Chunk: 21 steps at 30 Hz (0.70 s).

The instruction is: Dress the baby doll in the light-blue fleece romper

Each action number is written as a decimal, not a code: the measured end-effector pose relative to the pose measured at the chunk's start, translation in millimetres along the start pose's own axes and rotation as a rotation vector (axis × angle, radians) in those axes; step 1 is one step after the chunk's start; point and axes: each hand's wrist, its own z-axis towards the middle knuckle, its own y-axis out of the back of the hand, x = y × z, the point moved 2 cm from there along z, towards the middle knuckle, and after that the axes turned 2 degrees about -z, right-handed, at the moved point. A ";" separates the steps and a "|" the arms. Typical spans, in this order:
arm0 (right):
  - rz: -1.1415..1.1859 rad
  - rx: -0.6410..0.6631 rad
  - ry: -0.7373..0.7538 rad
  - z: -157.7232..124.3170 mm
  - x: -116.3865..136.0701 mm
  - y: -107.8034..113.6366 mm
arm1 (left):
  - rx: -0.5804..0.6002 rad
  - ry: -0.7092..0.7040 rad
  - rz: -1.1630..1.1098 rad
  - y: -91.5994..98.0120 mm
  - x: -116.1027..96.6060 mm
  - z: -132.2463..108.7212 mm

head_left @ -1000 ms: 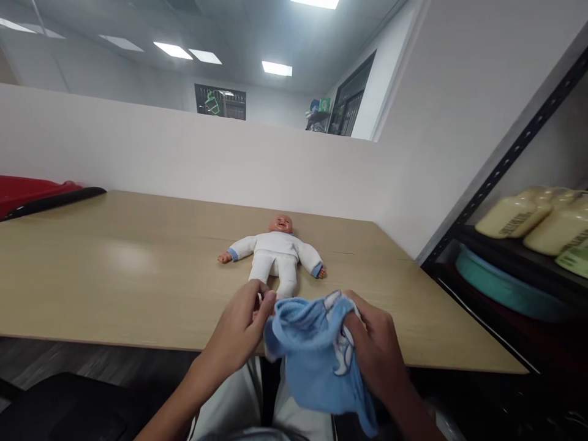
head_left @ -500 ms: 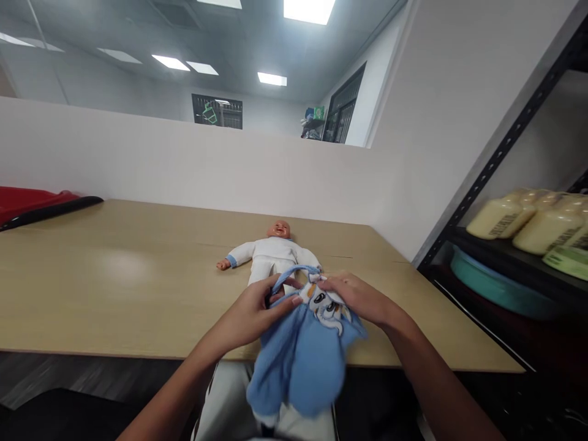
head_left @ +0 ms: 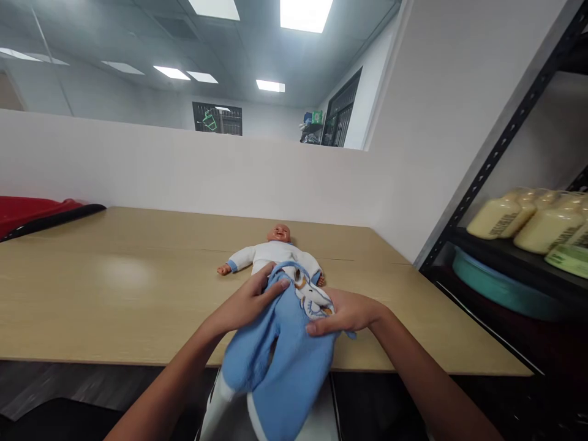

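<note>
Between my hands hangs a small blue garment with legs, like baby overalls [head_left: 294, 361], with a white cartoon animal patch on its upper front. My left hand [head_left: 255, 297] grips its upper left edge, thumb on the front and the other fingers behind the cloth. Lower on the right side, my right hand [head_left: 346, 312] pinches it, thumb across the front beside the patch. The legs droop past the table's near edge over my lap. Just beyond lies a baby doll [head_left: 275, 251] on its back, in a white top with blue cuffs; the garment hides its lower body.
The wooden table [head_left: 151, 306] runs up to a white wall with a window. A red item with a black edge [head_left: 41, 214] lies at the far left. On the right, a black shelf rack holds pale yellow bottles [head_left: 546, 223] above a teal basin [head_left: 505, 288].
The overalls have turned and spread, their legs swinging down and left. My right hand has moved from the top edge down the side, its thumb now on the front. My left hand has shifted slightly left.
</note>
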 end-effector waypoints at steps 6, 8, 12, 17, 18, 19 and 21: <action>0.402 -0.266 -0.057 4.4 -16.8 -17.6 | 0.450 0.081 -0.070 13.3 17.9 -12.7; 0.428 -0.251 -0.069 7.2 -18.5 -25.3 | 0.448 0.095 -0.109 14.0 24.1 -16.7; 0.398 0.008 0.001 10.5 -10.1 -39.9 | 0.222 0.077 -0.196 5.6 35.0 -21.1; 0.345 0.024 -0.052 9.5 -19.0 -54.8 | 0.093 0.147 -0.335 -7.7 50.1 -31.2; 0.352 -0.035 -0.087 10.0 -27.6 -58.2 | 0.124 0.163 -0.361 -9.4 52.8 -34.5; 0.392 -0.094 -0.132 10.9 -38.1 -62.1 | 0.166 0.169 -0.380 -10.6 55.0 -38.0; 0.528 -0.236 -0.235 13.6 -61.3 -69.9 | 0.253 0.148 -0.398 -12.0 57.7 -44.9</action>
